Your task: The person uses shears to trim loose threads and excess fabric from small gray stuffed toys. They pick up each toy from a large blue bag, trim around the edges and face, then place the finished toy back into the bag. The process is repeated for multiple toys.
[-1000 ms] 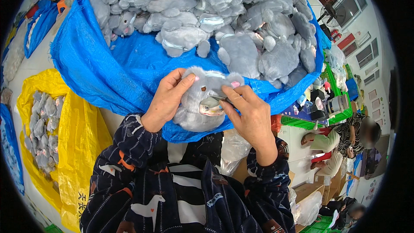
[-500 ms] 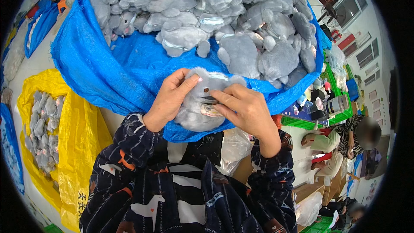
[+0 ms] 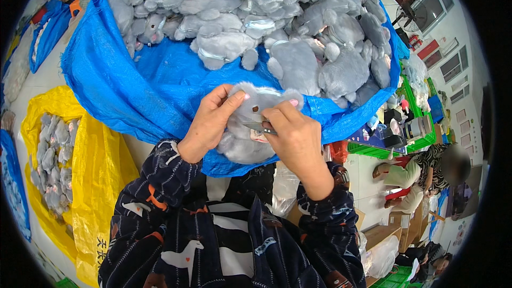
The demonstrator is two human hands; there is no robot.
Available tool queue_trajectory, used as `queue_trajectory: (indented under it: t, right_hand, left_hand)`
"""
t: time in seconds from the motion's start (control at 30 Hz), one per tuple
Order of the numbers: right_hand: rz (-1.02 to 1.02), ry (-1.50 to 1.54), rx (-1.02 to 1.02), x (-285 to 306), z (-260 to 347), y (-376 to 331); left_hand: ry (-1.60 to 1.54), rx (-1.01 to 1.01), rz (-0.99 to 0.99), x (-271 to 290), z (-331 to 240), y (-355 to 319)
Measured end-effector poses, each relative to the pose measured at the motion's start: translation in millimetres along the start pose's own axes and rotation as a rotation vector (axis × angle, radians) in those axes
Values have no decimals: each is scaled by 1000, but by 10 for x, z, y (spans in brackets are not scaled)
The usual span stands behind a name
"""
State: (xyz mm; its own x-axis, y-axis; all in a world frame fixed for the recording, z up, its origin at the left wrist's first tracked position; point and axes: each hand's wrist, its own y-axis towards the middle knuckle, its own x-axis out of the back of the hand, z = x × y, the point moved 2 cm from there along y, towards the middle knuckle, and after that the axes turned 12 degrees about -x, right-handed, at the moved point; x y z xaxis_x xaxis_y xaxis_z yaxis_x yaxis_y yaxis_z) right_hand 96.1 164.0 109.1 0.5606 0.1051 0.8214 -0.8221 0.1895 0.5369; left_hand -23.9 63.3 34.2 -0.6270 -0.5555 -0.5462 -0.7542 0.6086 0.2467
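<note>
Head view: small grey furry plush toy [image 3: 245, 148] with pink inner ears and brown eye, face up toward the camera, between the two hands, over the near edge of a bright blue woven plastic sheet [image 3: 106, 53]. Cannot tell if its underside rests on the sheet.

Left hand [image 3: 209, 121]: thumb on top by the ear, fingers curled to the outer side, pinching the edge of the head. Fingertips under the fur hidden.

Right hand [image 3: 293, 132]: thumb and fingers drawn together, pinching a small grey metal tool with a pointed tip [image 3: 258, 126]. Tip points left, across the face below the brown eye; contact with fur unclear. Pale patch with pinkish edge [image 3: 260, 137] just below tool. Rest of tool hidden by the hand.

Both sleeves dark, patterned [image 3: 162, 173].

Beyond the hands: big heap of similar grey plush pieces [image 3: 224, 45] on the blue sheet, some showing light blue strips. Left: shiny yellow woven sack [image 3: 104, 154], open, smaller-looking grey plush pieces [image 3: 50, 165] inside. Right: green plastic crates [image 3: 368, 152], black fan [image 3: 409, 15], seated person in striped dark top [image 3: 437, 161], cardboard boxes [image 3: 381, 240].
</note>
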Motion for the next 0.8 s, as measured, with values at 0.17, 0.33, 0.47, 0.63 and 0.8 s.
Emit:
queue_trajectory:
  t: [0.17,0.33,0.47,0.63,0.8]
  right_hand:
    - [53,24,-75,-95,37,14]
    - [258,397,94,-159,11,-119]
    - [716,680,139,-122,181,-438]
    - [420,651,-44,51,61,-338]
    - [103,239,-134,59,48,-179]
  left_hand:
    - [48,4,26,19,15,-25]
    - [-11,-3,-79,21,29,-32]
    - [-90,-11,-89,124,79,29]
    - [-88,19,-67,89,82,5]
    - [-85,48,-54,65,44,-25]
